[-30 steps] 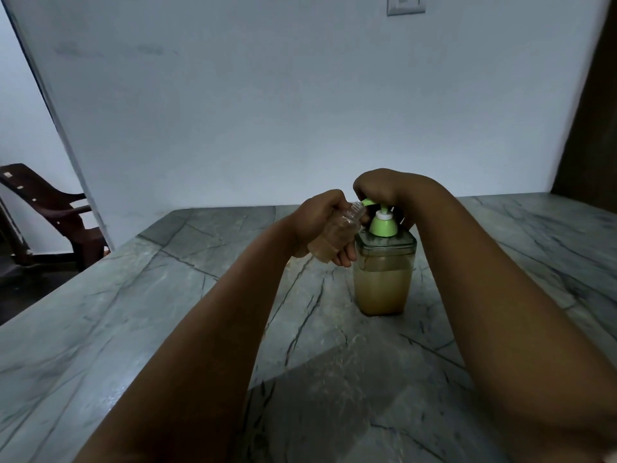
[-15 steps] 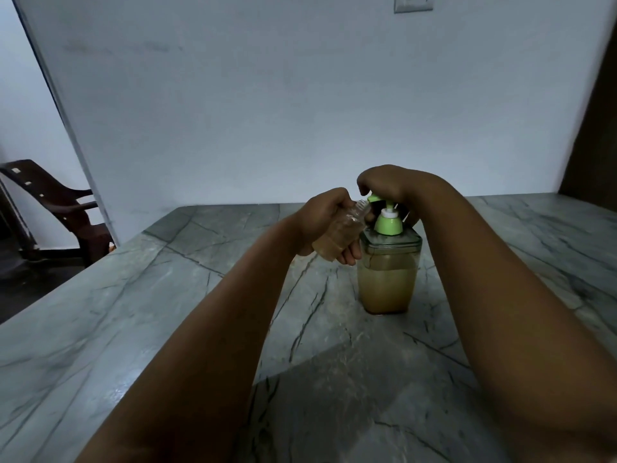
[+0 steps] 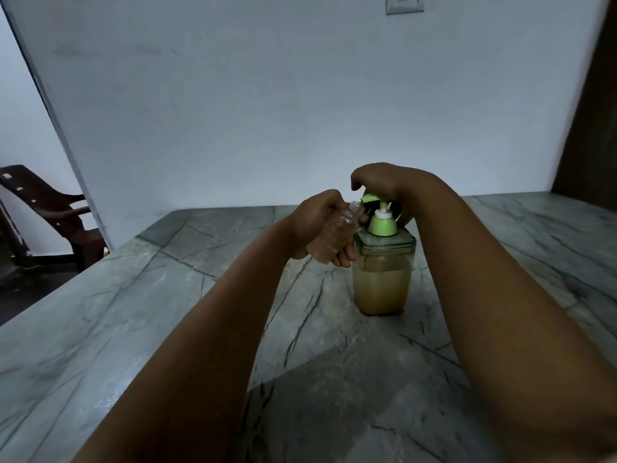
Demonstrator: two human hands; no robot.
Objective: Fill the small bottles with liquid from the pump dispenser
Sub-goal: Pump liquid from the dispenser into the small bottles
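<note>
A clear square pump dispenser (image 3: 382,282), about half full of yellowish liquid, stands on the grey marble table (image 3: 167,312). Its green pump head (image 3: 370,199) is raised on its white stem. My right hand (image 3: 384,182) lies over the pump head with fingers curled down around it. My left hand (image 3: 317,222) grips a small clear bottle (image 3: 334,235), tilted, its open neck right at the green spout. The bottle holds some yellowish liquid in its lower part.
A white wall with a switch plate (image 3: 404,3) rises right behind the table. A dark brown plastic chair (image 3: 43,208) stands on the floor to the far left. A dark panel (image 3: 591,95) borders the right side.
The pump head has risen from its pressed-down position, showing the white stem, and my right hand rose with it. The left hand kept the bottle at the spout.
</note>
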